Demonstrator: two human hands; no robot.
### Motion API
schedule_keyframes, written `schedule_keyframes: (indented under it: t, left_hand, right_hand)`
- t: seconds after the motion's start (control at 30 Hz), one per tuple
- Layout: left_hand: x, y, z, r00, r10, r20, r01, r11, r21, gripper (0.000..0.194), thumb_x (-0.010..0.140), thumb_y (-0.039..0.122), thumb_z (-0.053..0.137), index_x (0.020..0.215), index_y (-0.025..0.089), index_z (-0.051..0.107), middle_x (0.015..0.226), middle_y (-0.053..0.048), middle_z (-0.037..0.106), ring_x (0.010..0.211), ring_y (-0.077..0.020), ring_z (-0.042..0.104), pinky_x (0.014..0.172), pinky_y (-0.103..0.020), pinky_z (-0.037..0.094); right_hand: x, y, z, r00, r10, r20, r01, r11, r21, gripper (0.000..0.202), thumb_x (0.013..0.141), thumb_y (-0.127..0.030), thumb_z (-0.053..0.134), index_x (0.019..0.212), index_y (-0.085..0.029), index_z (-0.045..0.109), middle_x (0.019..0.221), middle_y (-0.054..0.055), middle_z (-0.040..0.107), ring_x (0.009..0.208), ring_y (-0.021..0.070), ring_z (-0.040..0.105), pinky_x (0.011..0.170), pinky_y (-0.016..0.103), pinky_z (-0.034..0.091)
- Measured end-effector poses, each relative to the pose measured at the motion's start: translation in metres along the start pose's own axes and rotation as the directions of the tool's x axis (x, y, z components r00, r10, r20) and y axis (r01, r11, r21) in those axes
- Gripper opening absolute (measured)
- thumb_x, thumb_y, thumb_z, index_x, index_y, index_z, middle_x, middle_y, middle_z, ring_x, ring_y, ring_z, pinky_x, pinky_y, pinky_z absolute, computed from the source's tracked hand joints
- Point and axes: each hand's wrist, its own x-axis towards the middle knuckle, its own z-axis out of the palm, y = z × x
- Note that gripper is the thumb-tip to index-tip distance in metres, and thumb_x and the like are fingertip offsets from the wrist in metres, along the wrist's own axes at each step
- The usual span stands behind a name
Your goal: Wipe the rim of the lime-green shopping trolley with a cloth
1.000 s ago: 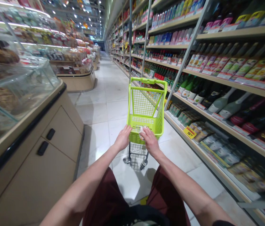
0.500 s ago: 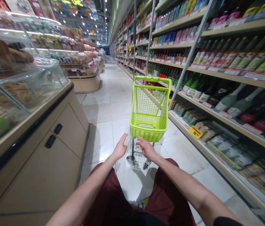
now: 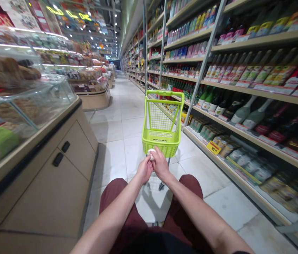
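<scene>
My left hand (image 3: 145, 170) and my right hand (image 3: 160, 164) are together in front of my knees, fingers closed around a small whitish thing (image 3: 151, 153). It pokes out above the fingertips and looks crumpled, but it is too small and partly covered to name. Just beyond them stands a lime-green shopping cart (image 3: 162, 143) with a mesh back and a raised handle. Its basket shows no goods inside. Neither hand visibly grips the cart, though the fingers overlap its lower front edge in the view.
On the right, long shelves (image 3: 257, 92) hold bottles and cans, with a yellow price tag (image 3: 213, 147) low down. A beige counter (image 3: 45, 183) with a glass bakery case stands at the left. Between them a tiled aisle (image 3: 115, 106) runs far back.
My hands were apart with fingers loosely spread; now they have come together around the small whitish thing. The cart and shelves sit slightly further left in view.
</scene>
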Motion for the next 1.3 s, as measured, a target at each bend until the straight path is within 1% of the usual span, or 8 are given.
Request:
schedule_keyframes:
  t: [0.07,0.13,0.27,0.37,0.67,0.83,1.07,1.3]
  left_hand:
    - [-0.005,0.001,-0.004,1.0,0.006,-0.009,-0.006,1.0,0.003,0.011,0.07,0.021,0.057,0.077,0.013,0.058,0.069,-0.002,0.063,0.065,-0.0104,0.059,0.061,-0.02,0.046]
    - [-0.008,0.003,-0.011,0.998,-0.018,-0.056,0.02,0.999,0.041,0.009,0.067,0.016,0.059,0.075,0.012,0.058,0.065,-0.001,0.063,0.058,-0.009,0.057,0.056,-0.019,0.045]
    - [-0.01,0.006,-0.015,0.999,-0.031,-0.043,0.034,0.997,0.063,0.017,0.061,0.005,0.058,0.077,0.011,0.058,0.067,-0.002,0.064,0.058,-0.0092,0.058,0.06,-0.021,0.047]
    - [-0.009,0.005,-0.006,1.0,-0.016,0.026,0.015,0.998,0.065,0.022,0.057,0.002,0.058,0.076,0.012,0.058,0.066,-0.001,0.063,0.058,-0.0085,0.057,0.059,-0.02,0.046]
    - [0.003,-0.014,-0.005,0.99,0.01,-0.143,0.006,0.994,0.11,0.019,0.052,0.003,0.055,0.066,0.015,0.049,0.043,0.009,0.047,0.035,-0.0024,0.038,0.04,-0.014,0.028]
    - [0.004,-0.017,-0.003,0.985,-0.005,-0.175,0.019,0.997,0.08,0.012,0.057,0.008,0.055,0.064,0.016,0.048,0.045,0.007,0.046,0.038,-0.0038,0.041,0.04,-0.015,0.03]
    - [-0.006,-0.013,-0.004,0.993,-0.066,-0.096,0.075,0.993,0.091,0.004,0.064,0.011,0.051,0.064,0.014,0.05,0.054,0.002,0.053,0.047,-0.0051,0.049,0.05,-0.016,0.041]
    - [0.003,-0.005,-0.016,0.979,-0.184,-0.088,0.203,0.932,0.3,0.014,0.055,0.002,0.057,0.055,0.013,0.05,0.04,0.007,0.044,0.035,-0.0026,0.037,0.039,-0.014,0.03]
  right_hand:
    - [-0.013,0.001,0.006,0.991,-0.06,0.122,0.056,0.998,0.04,0.051,0.071,-0.011,0.044,0.122,-0.014,0.044,0.132,0.012,0.037,0.125,0.0241,0.03,0.101,0.044,0.029]
    - [-0.02,0.005,0.006,0.982,-0.015,0.19,-0.02,0.984,0.177,0.057,0.075,-0.015,0.043,0.13,-0.012,0.033,0.13,0.014,0.041,0.121,0.0225,0.037,0.098,0.042,0.035]
    - [-0.014,0.016,-0.006,0.951,0.289,0.107,-0.306,0.844,0.44,0.05,0.082,-0.026,0.04,0.13,-0.016,0.033,0.114,0.012,0.056,0.101,0.0187,0.056,0.08,0.033,0.049]
    - [-0.011,0.012,-0.012,0.937,0.332,0.107,-0.341,0.813,0.472,0.048,0.077,-0.03,0.05,0.122,-0.015,0.044,0.108,0.01,0.06,0.096,0.0203,0.059,0.077,0.033,0.05]
    - [-0.032,-0.009,-0.004,0.988,0.078,-0.136,-0.06,0.989,0.135,0.031,0.073,-0.01,0.042,0.099,-0.018,0.058,0.121,0.01,0.05,0.112,0.0196,0.047,0.094,0.036,0.04]
    - [-0.034,-0.003,-0.011,0.977,-0.193,0.091,0.197,0.979,-0.047,0.044,0.074,-0.016,0.046,0.118,-0.015,0.047,0.126,0.012,0.044,0.12,0.0225,0.037,0.1,0.042,0.033]
    - [-0.032,0.01,-0.022,0.956,-0.172,0.237,0.206,0.971,-0.124,0.045,0.078,-0.016,0.046,0.122,-0.013,0.043,0.126,0.015,0.044,0.118,0.0218,0.04,0.095,0.04,0.039]
    - [-0.033,0.014,-0.016,0.894,-0.32,0.314,0.38,0.913,-0.15,0.054,0.08,-0.016,0.048,0.131,-0.016,0.032,0.133,0.014,0.038,0.127,0.023,0.027,0.096,0.046,0.036]
